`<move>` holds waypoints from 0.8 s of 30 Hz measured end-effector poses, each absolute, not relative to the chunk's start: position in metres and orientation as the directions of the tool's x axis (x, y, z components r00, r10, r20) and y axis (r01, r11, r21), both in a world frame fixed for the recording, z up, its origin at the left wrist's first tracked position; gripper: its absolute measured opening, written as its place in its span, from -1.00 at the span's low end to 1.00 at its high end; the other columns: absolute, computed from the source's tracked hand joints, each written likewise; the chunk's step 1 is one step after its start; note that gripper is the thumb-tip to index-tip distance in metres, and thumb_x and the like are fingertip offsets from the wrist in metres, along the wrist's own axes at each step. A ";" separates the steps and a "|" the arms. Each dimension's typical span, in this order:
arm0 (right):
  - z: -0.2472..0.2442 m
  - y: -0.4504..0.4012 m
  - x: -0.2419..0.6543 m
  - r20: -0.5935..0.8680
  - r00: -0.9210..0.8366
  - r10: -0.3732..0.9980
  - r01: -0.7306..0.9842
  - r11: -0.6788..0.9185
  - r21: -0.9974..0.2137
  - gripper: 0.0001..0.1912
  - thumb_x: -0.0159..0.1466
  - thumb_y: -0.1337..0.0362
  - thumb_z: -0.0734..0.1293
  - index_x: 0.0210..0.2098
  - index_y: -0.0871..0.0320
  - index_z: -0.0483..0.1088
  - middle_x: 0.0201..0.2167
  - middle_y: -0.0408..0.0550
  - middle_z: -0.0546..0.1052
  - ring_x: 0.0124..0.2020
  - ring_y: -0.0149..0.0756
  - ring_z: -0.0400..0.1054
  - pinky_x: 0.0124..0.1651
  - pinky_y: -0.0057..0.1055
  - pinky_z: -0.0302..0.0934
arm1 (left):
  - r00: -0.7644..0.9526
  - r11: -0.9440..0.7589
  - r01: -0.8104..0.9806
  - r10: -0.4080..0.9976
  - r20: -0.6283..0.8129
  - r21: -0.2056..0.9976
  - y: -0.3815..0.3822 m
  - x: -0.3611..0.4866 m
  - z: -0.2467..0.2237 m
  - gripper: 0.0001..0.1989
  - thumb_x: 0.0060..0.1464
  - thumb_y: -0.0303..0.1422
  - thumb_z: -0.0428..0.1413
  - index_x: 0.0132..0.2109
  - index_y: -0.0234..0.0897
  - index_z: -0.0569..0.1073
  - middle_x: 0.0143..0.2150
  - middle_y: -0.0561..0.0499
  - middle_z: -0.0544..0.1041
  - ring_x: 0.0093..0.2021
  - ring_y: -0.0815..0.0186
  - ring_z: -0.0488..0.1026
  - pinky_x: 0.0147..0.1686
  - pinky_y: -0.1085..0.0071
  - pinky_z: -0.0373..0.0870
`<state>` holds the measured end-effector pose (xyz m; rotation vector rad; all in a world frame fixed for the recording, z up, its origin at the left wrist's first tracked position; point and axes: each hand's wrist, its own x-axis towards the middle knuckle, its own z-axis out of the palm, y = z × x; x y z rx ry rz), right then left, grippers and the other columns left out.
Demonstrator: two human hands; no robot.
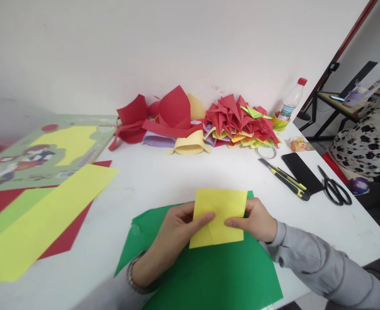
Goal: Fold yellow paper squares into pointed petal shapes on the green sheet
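Note:
A square of yellow paper (pixel 220 204) is held up between my two hands over a big green sheet (pixel 215 275). Creases run across its face. My left hand (pixel 180 228) grips its left side, thumb on the front and fingers behind. On the right side, my right hand (pixel 257 219) pinches it the same way, with the thumb across the lower part. The fingers behind the paper are mostly hidden. Beneath both hands, the green sheet lies on the white table (pixel 144 181).
Long yellow strips (pixel 57 215) lie over red sheets at left, beside a printed green board (pixel 63 168). Folded red papers (pixel 235 116) and red paper hats (pixel 173 110) line the wall. A bottle (pixel 288 105), cutter (pixel 285 178), black case (pixel 301 172) and scissors (pixel 335 189) lie right.

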<state>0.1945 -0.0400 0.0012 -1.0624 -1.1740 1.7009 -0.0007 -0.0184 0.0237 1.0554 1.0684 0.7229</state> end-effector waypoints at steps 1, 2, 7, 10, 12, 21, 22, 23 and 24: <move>0.002 -0.040 0.194 -0.188 -0.313 0.931 -0.164 -0.248 -0.955 -0.54 -0.04 0.03 0.54 -0.21 0.17 0.57 -0.26 -0.01 0.64 -0.16 -0.07 0.53 -0.05 -0.12 0.42 | 0.400 0.368 0.047 0.845 -0.356 0.928 -0.020 0.001 0.024 -0.72 -0.25 -0.14 0.35 -0.47 -0.26 0.54 -0.54 0.04 0.53 -0.56 0.29 0.43 -0.56 0.42 0.41; 0.002 -0.039 0.194 -0.184 -0.298 0.936 -0.181 -0.245 -0.952 -0.54 -0.04 0.03 0.54 -0.22 0.17 0.57 -0.27 -0.01 0.64 -0.18 -0.07 0.54 -0.07 -0.12 0.43 | 0.443 0.369 0.083 0.818 -0.366 0.926 -0.021 0.002 0.024 -0.72 -0.24 -0.15 0.34 -0.50 -0.27 0.54 -0.58 0.04 0.51 -0.59 0.31 0.41 -0.58 0.43 0.40; 0.004 -0.038 0.193 -0.180 -0.230 0.956 -0.223 -0.232 -0.947 -0.55 -0.07 0.04 0.55 -0.26 0.18 0.57 -0.31 -0.02 0.64 -0.24 -0.08 0.54 -0.09 -0.10 0.42 | 0.515 0.357 0.155 0.767 -0.384 0.921 -0.025 0.004 0.021 -0.65 -0.14 -0.10 0.24 -0.61 -0.29 0.47 -0.66 0.04 0.44 -0.66 0.36 0.36 -0.64 0.46 0.35; 0.004 -0.038 0.193 -0.169 -0.221 0.961 -0.234 -0.220 -0.947 -0.57 -0.05 0.06 0.55 -0.26 0.19 0.57 -0.31 -0.01 0.64 -0.25 -0.08 0.55 -0.09 -0.10 0.42 | 0.496 0.350 0.173 0.777 -0.388 0.921 -0.025 0.004 0.021 -0.66 -0.15 -0.12 0.25 -0.62 -0.29 0.45 -0.67 0.06 0.42 -0.66 0.39 0.33 -0.65 0.48 0.33; 0.004 -0.038 0.193 -0.168 -0.220 0.961 -0.237 -0.219 -0.946 -0.58 -0.05 0.07 0.55 -0.26 0.19 0.57 -0.31 -0.01 0.64 -0.24 -0.09 0.54 -0.08 -0.11 0.41 | 0.487 0.357 0.179 0.777 -0.398 0.917 -0.025 0.005 0.022 -0.67 -0.16 -0.15 0.26 -0.62 -0.29 0.43 -0.67 0.08 0.41 -0.67 0.41 0.31 -0.66 0.49 0.31; 0.004 -0.038 0.194 -0.168 -0.195 0.966 -0.252 -0.215 -0.944 -0.61 -0.04 0.10 0.55 -0.27 0.18 0.57 -0.33 -0.02 0.64 -0.26 -0.11 0.54 -0.11 -0.14 0.42 | 0.513 0.388 0.140 0.759 -0.402 0.911 -0.024 0.003 0.021 -0.68 -0.15 -0.12 0.26 -0.53 -0.30 0.44 -0.61 0.07 0.43 -0.64 0.38 0.35 -0.68 0.48 0.36; 0.004 -0.038 0.194 -0.166 -0.190 0.968 -0.258 -0.213 -0.943 -0.61 -0.04 0.10 0.55 -0.28 0.18 0.57 -0.33 -0.02 0.64 -0.26 -0.11 0.54 -0.11 -0.14 0.43 | 0.519 0.382 0.144 0.757 -0.398 0.913 -0.024 0.002 0.020 -0.67 -0.14 -0.11 0.25 -0.53 -0.30 0.43 -0.61 0.07 0.43 -0.64 0.38 0.35 -0.68 0.48 0.35; 0.003 -0.038 0.194 -0.165 -0.186 0.969 -0.262 -0.211 -0.942 -0.62 -0.04 0.11 0.56 -0.28 0.18 0.57 -0.34 -0.02 0.64 -0.27 -0.11 0.55 -0.12 -0.14 0.43 | 0.526 0.373 0.154 0.753 -0.395 0.915 -0.024 0.002 0.019 -0.66 -0.14 -0.10 0.24 -0.53 -0.30 0.43 -0.62 0.07 0.43 -0.64 0.38 0.35 -0.69 0.48 0.34; 0.003 -0.038 0.194 -0.164 -0.184 0.969 -0.266 -0.210 -0.941 -0.62 -0.04 0.11 0.56 -0.28 0.18 0.56 -0.34 -0.02 0.64 -0.27 -0.12 0.55 -0.13 -0.15 0.43 | 0.530 0.362 0.167 0.751 -0.393 0.917 -0.023 0.002 0.018 -0.65 -0.13 -0.09 0.23 -0.55 -0.30 0.41 -0.63 0.08 0.41 -0.65 0.39 0.34 -0.69 0.48 0.33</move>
